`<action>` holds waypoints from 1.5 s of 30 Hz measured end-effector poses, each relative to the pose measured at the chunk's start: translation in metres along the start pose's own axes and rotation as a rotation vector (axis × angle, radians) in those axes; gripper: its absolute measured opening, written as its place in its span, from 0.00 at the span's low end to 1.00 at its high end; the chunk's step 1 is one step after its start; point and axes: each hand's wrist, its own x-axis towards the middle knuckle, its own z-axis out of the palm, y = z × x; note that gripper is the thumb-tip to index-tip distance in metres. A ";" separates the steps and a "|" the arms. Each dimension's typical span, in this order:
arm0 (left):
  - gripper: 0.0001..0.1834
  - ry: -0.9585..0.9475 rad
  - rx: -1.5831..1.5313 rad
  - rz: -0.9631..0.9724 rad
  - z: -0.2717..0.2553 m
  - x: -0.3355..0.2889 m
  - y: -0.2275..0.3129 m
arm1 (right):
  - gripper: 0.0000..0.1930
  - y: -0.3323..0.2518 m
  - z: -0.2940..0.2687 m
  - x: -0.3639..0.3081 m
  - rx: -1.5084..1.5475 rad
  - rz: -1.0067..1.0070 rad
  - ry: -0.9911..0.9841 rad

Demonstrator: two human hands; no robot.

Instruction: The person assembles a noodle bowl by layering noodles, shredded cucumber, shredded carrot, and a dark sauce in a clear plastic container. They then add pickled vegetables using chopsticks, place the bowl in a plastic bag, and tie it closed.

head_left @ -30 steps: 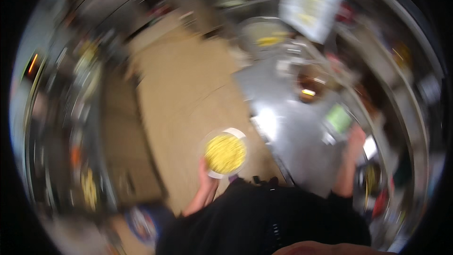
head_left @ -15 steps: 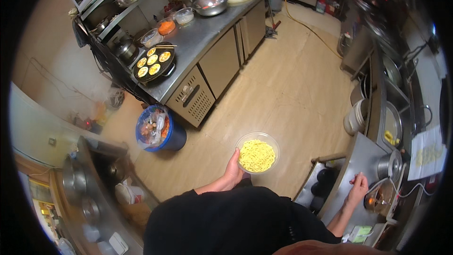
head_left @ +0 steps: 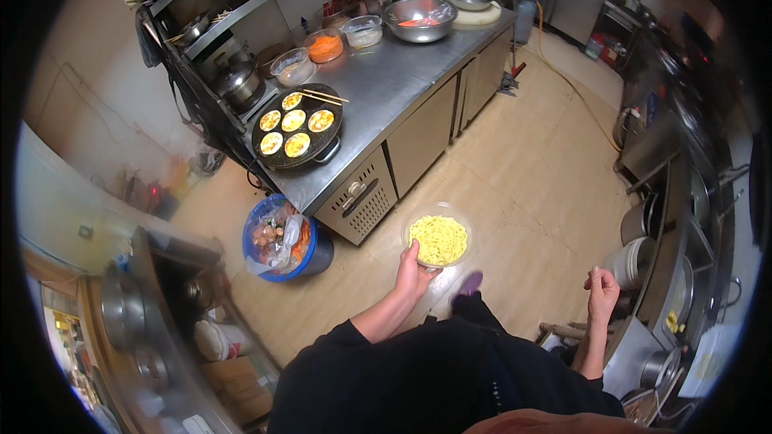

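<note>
Holding the clear bowl (head_left: 472,233) at its near left side, the left hand (head_left: 412,275) has its thumb at the rim, most of its fingers hidden below, the grip closed on the bowl. Full of yellow strips (head_left: 439,239), the bowl is above the floor (head_left: 515,169), right of the blue bin (head_left: 321,257). Filling looks done; the bowl is not yet set down, and what else is left I cannot tell.

Farther right of the bin, the right hand (head_left: 601,296) curls loosely, nothing visible in its grip; how tightly, I cannot tell.

Beyond the bin, the metal tabletop (head_left: 366,104) carries a black pan (head_left: 315,138) with 6 topped rounds (head_left: 293,120), 2 chopsticks (head_left: 326,97) across its edge.
</note>
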 end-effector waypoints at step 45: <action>0.07 0.508 -0.133 0.291 0.168 0.480 0.342 | 0.27 -0.051 0.681 0.822 -0.407 -0.588 -0.552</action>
